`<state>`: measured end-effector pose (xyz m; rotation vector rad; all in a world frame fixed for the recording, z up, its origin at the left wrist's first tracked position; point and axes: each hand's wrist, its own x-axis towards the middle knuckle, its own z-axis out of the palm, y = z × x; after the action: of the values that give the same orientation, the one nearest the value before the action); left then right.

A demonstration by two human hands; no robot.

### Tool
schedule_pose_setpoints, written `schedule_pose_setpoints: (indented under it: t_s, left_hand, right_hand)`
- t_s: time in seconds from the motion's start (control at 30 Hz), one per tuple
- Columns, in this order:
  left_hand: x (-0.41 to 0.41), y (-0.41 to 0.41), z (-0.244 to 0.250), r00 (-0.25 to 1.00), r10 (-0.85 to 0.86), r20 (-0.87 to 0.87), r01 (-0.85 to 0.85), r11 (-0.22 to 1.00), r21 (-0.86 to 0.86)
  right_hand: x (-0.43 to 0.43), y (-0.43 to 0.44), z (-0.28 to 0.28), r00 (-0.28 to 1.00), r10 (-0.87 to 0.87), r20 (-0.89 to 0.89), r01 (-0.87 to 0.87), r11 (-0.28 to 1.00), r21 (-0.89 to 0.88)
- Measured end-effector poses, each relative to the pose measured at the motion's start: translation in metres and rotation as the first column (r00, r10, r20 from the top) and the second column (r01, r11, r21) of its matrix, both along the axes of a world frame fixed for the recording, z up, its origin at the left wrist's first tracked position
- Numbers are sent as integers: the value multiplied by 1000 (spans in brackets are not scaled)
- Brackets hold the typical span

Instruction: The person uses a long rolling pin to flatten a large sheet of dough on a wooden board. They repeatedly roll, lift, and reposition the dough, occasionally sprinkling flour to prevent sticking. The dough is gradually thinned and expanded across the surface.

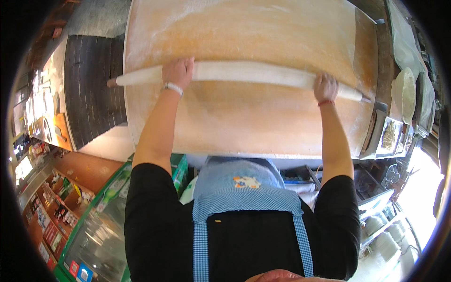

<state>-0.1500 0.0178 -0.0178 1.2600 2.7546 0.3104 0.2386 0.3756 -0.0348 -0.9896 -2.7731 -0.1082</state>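
A long wooden rolling pin [112,83] lies across the floured wooden board [246,120], with what looks like a pale sheet of dough [253,72] wound around most of its length. Only the pin's two tips show bare, and the left one juts past the board's edge. My left hand [178,73] grips the dough-covered pin left of its middle. Toward the other end, my right hand [326,88] is closed over it, slightly blurred. Both arms are stretched forward and spread wide.
Left of the board stands a dark slatted surface [93,88]. A green-framed glass case [102,225] and shelves of goods [53,208] are at lower left. On the right are a pale bowl-like container [404,95], a tray with food [388,137] and stacked bowls [384,246].
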Motion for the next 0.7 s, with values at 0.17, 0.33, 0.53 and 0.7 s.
schedule_pose_setpoints:
  t_s: [0.17,0.33,0.53,0.7]
  left_hand:
    - [154,-140,10,997,63,-48,-64,998,-26]
    - [150,-136,9,995,97,14,-98,991,96]
    - [72,-75,14,967,194,-166,-140,947,290]
    - [145,-167,12,943,332,-22,-332,943,-25]
  right_hand:
    - [142,-156,21,998,-32,53,42,980,-193]
    - [143,-133,4,999,20,-36,-21,999,-39]
    - [42,-40,23,956,-239,-172,229,970,-81]
    - [163,-127,19,985,-138,99,144,988,-55]
